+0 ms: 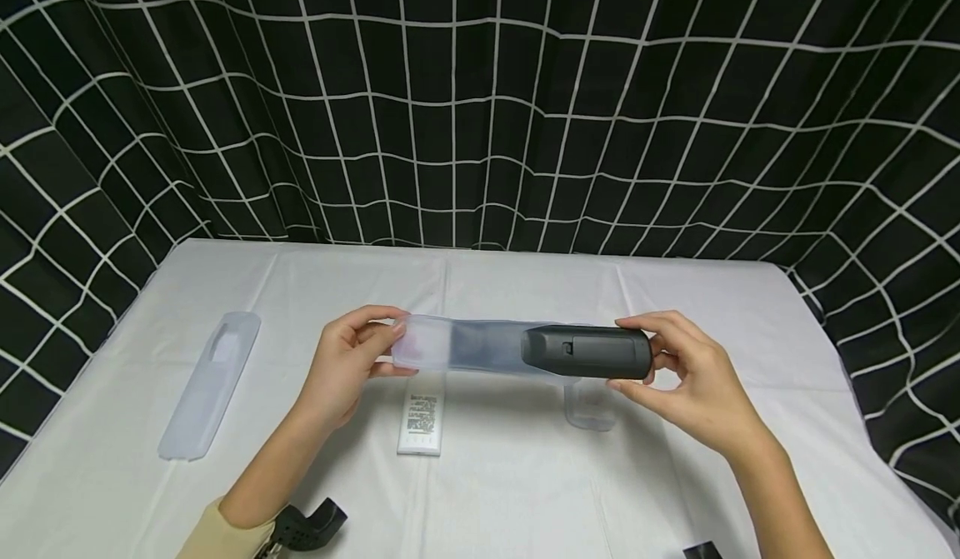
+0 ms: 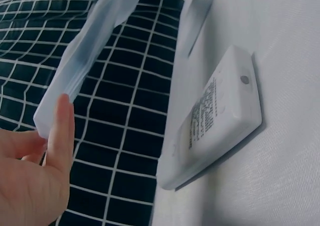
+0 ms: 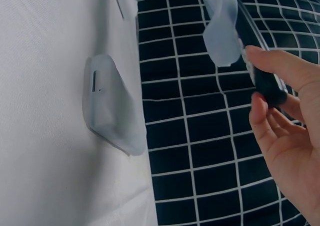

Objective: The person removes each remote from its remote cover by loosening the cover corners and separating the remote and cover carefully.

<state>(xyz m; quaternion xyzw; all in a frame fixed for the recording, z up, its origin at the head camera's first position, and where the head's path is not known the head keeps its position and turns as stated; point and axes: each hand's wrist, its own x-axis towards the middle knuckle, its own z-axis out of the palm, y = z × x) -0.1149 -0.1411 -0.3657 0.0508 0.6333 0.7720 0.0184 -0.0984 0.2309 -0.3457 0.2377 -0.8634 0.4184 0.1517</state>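
Note:
My left hand point(image 1: 352, 363) pinches the far-left end of a translucent silicone remote cover point(image 1: 487, 346). A black remote control point(image 1: 588, 352), its back with the battery-lid latch facing up, is partly inside that cover; a darker stretch shows through the cover's middle. My right hand point(image 1: 686, 371) grips the remote's bare right end between thumb and fingers. Both are held above the table. In the right wrist view a loose flap of the cover point(image 3: 222, 41) hangs beside the black remote point(image 3: 270, 89). The left wrist view shows my left fingers point(image 2: 61, 136) at the cover's end.
A white remote point(image 1: 421, 421) lies label-up on the white-clothed table point(image 1: 517, 492) below the held cover. Another translucent cover point(image 1: 210, 388) lies at the left. A third point(image 1: 590, 409) lies under the black remote, partly hidden. A black grid-patterned curtain point(image 1: 480, 126) stands behind.

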